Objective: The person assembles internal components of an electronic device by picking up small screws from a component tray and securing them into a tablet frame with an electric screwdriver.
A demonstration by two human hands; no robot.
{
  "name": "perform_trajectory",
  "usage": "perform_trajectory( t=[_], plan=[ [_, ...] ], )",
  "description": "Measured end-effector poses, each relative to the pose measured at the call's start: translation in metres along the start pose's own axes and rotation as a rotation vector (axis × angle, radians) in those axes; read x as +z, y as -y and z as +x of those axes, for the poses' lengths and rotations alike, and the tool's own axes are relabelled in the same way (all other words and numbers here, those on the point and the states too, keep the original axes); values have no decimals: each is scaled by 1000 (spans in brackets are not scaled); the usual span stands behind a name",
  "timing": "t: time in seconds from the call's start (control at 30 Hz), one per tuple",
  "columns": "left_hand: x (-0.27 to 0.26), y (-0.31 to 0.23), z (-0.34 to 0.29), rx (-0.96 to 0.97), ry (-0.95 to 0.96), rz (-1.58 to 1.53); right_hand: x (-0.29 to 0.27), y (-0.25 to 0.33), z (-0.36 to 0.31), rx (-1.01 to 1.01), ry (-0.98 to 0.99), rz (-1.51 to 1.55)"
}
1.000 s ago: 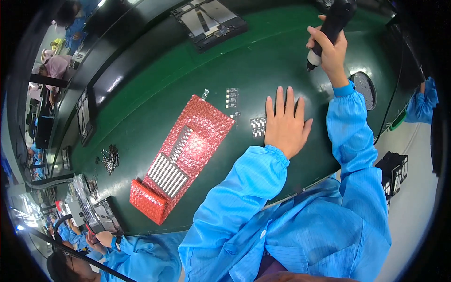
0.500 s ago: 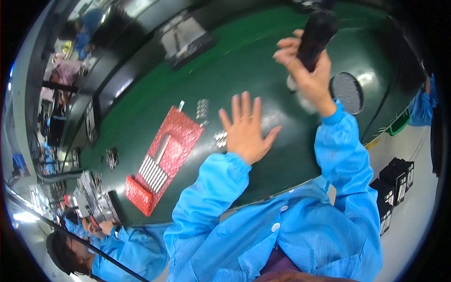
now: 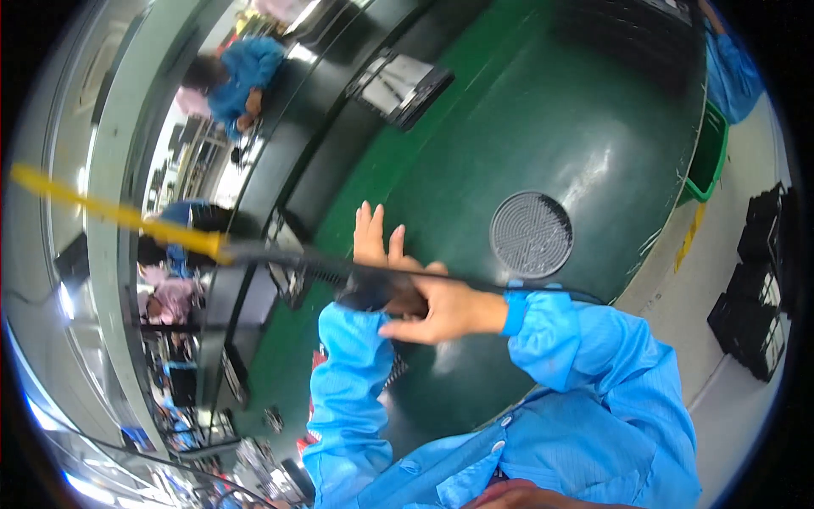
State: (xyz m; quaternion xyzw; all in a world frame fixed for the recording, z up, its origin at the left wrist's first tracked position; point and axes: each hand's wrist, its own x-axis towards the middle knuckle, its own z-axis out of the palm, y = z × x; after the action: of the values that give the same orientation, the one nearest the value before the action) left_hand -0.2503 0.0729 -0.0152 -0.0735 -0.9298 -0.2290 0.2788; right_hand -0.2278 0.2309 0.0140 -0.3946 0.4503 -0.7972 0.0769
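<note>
- While the right hand (image 3: 454, 310) is wrapped round the black handheld tool (image 3: 370, 289), its thumb lies below the body and its fingers above.
- Tool: dark, thick body, held about level above the green bench (image 3: 475, 144), well left of the round ridged black tray (image 3: 532, 235). Ribbed dark cord (image 3: 288, 255) at its left end, running into a yellow length (image 3: 119, 210) toward the left rim.
- Left hand (image 3: 371, 243): open, fingers extended, just beyond the tool. Can't tell whether it touches tool or bench.
- Hidden: the left palm and wrist sit behind the tool and right hand; the tool's tip can't be made out. Left sleeve (image 3: 349, 365) covers most of the red bubble wrap (image 3: 319, 357), only slivers show.
- Blur: tool, cord and yellow length are smeared. Dark gear at the top right is cut off and hard to identify.
- Markings: any lettering on the tool is too blurred to read.
</note>
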Motion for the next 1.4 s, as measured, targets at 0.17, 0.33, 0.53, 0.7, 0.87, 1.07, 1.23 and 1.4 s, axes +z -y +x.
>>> perform_trajectory(
  t=[0.17,0.33,0.53,0.7,0.87,1.07,1.23,1.4],
  plan=[
    [66,22,112,70,229,186,-3,-8,-2,-8,-29,-160],
    [100,80,183,133,219,177,-11,-5,1,79,-50,-21],
    [104,68,186,391,172,351,-18,-9,6,149,-64,-6],
    [74,43,180,251,116,503,-14,-13,3,76,-46,-61],
    [13,21,108,212,152,379,-15,-16,6,92,-108,-113],
    [-42,19,-33,-78,36,-154,-33,6,15,10,-168,-316],
    [-57,-54,-87,136,53,480,-48,11,27,-26,-219,-285],
    [-71,-104,-134,69,125,412,-55,17,28,301,51,-46]
  ],
)
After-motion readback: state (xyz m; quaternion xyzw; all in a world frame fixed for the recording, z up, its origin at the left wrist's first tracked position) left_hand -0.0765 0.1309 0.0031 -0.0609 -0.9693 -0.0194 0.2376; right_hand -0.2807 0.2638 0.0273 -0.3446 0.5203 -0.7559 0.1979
